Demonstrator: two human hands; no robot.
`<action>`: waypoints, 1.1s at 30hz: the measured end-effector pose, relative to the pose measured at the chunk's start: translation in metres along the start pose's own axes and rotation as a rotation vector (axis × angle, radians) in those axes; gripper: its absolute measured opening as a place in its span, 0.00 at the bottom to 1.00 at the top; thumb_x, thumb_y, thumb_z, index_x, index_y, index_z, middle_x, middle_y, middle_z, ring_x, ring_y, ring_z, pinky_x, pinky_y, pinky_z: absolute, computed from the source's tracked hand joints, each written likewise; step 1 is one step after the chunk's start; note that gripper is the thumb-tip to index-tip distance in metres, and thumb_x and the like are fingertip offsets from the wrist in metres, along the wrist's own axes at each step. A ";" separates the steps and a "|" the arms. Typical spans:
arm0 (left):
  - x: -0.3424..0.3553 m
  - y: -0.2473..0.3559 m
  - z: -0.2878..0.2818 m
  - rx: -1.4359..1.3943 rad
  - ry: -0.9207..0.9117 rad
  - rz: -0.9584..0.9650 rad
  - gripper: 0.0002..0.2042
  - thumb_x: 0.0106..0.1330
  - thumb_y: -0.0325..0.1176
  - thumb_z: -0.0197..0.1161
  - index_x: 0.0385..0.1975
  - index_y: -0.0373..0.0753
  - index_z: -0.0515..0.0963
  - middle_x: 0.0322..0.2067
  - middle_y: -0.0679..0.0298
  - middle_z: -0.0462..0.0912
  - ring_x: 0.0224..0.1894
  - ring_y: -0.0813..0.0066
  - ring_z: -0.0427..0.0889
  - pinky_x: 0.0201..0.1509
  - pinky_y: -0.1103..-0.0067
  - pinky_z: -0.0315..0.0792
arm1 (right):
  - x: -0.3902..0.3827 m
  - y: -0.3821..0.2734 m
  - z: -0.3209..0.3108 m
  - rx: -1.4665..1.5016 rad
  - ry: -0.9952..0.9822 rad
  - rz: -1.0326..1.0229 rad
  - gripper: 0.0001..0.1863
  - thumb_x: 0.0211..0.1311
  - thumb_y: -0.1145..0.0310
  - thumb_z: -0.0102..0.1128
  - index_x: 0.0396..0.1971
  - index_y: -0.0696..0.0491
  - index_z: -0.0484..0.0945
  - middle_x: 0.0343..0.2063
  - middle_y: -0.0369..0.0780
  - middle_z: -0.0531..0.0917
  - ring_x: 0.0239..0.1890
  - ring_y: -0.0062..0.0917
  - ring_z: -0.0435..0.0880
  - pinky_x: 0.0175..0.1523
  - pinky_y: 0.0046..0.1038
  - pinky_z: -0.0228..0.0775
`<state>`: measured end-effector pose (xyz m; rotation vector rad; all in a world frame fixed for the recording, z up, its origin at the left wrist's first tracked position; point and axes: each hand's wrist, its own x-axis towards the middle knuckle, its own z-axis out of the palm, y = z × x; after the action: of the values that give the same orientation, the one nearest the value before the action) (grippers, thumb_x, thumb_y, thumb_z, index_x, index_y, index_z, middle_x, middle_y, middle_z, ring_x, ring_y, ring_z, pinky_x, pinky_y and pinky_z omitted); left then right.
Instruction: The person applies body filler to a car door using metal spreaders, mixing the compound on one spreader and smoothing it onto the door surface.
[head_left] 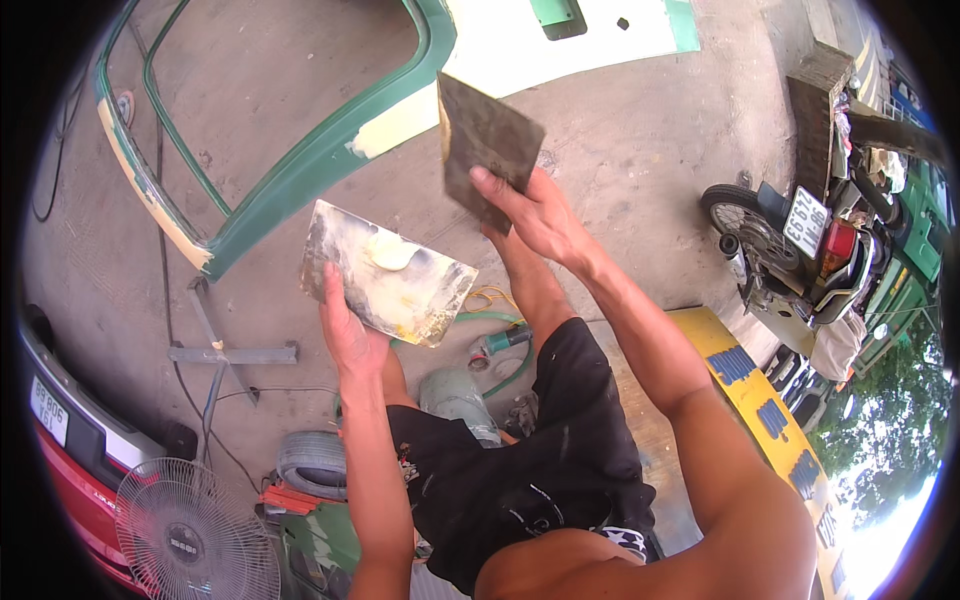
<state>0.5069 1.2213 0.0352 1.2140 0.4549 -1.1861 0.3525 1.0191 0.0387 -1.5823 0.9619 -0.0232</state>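
Note:
My left hand (347, 335) grips a flat mixing plate (345, 245) by its near left edge, the thumb lying on its top face. Smears of off-white filler paste cover the plate, and a thicker pale dollop (390, 251) sits near its far side. Held up to the right of it is a dark, thin rectangular spreader (492, 140), pinched by my right hand (535, 210) with the thumb on its face. A little pale paste shows along the spreader's left edge. Plate and spreader are apart. Beyond them stands a green vehicle body panel (320, 165) with cream filler patches.
A metal stand (225, 353) is left of my legs, near a fan (190, 540), a tire (312, 463) and a red car (75, 500). A power tool (498, 345) and green hose lie by my feet. A motorcycle (800, 250) and a yellow board (745, 375) are at right.

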 end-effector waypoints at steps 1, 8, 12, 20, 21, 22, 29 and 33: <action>0.006 -0.004 0.011 0.057 0.058 0.024 0.29 0.75 0.50 0.52 0.66 0.34 0.64 0.61 0.58 0.73 0.62 0.64 0.74 0.65 0.67 0.70 | -0.006 -0.026 -0.001 0.375 -0.066 0.199 0.24 0.75 0.54 0.51 0.60 0.56 0.73 0.51 0.46 0.80 0.56 0.36 0.75 0.62 0.32 0.64; 0.036 0.055 0.016 -0.027 0.193 0.241 0.28 0.75 0.49 0.53 0.67 0.37 0.63 0.62 0.59 0.71 0.62 0.62 0.74 0.65 0.65 0.71 | 0.022 -0.009 -0.029 -0.494 -0.908 -0.012 0.21 0.73 0.60 0.52 0.59 0.54 0.75 0.46 0.52 0.82 0.47 0.40 0.83 0.53 0.36 0.73; 0.033 0.076 0.013 -0.059 0.189 0.280 0.28 0.74 0.50 0.53 0.69 0.42 0.62 0.64 0.61 0.69 0.64 0.62 0.72 0.67 0.63 0.70 | 0.138 0.071 -0.070 -1.232 -0.146 -0.386 0.31 0.62 0.80 0.46 0.61 0.35 0.77 0.43 0.41 0.81 0.49 0.35 0.79 0.48 0.36 0.75; 0.018 0.031 0.009 -0.154 0.132 0.110 0.29 0.76 0.51 0.49 0.70 0.40 0.58 0.67 0.60 0.64 0.69 0.61 0.65 0.72 0.60 0.61 | 0.206 0.127 -0.090 -1.217 0.212 -0.456 0.31 0.59 0.76 0.51 0.61 0.30 0.76 0.47 0.36 0.80 0.53 0.33 0.76 0.57 0.41 0.63; 0.017 0.029 0.011 -0.134 0.148 0.111 0.30 0.76 0.51 0.49 0.70 0.39 0.58 0.68 0.59 0.64 0.69 0.61 0.64 0.72 0.60 0.61 | 0.186 0.142 -0.079 -1.337 0.231 -0.518 0.31 0.59 0.74 0.57 0.61 0.28 0.75 0.47 0.32 0.79 0.55 0.28 0.74 0.54 0.41 0.64; 0.015 0.028 0.012 -0.133 0.151 0.110 0.30 0.76 0.51 0.49 0.70 0.39 0.58 0.68 0.59 0.64 0.69 0.61 0.64 0.72 0.60 0.61 | 0.160 0.148 -0.071 -1.342 0.136 -0.470 0.34 0.57 0.75 0.58 0.63 0.28 0.73 0.49 0.31 0.77 0.58 0.27 0.71 0.56 0.40 0.63; 0.014 0.027 0.037 -0.115 0.061 0.081 0.31 0.75 0.50 0.52 0.70 0.37 0.58 0.67 0.58 0.65 0.69 0.62 0.65 0.72 0.62 0.61 | 0.092 0.153 -0.117 -1.443 -0.190 -0.462 0.29 0.63 0.71 0.56 0.64 0.30 0.72 0.51 0.33 0.76 0.60 0.25 0.71 0.64 0.38 0.61; 0.020 0.021 0.037 -0.117 -0.026 0.060 0.30 0.75 0.48 0.55 0.68 0.34 0.60 0.65 0.57 0.67 0.65 0.63 0.69 0.69 0.64 0.66 | 0.055 0.043 -0.060 -0.380 0.018 -0.189 0.23 0.71 0.61 0.54 0.65 0.42 0.72 0.51 0.37 0.77 0.56 0.33 0.74 0.60 0.32 0.66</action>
<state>0.5219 1.1771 0.0423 1.1033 0.4584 -1.1077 0.3342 0.9413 -0.0066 -2.0232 0.8613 0.0155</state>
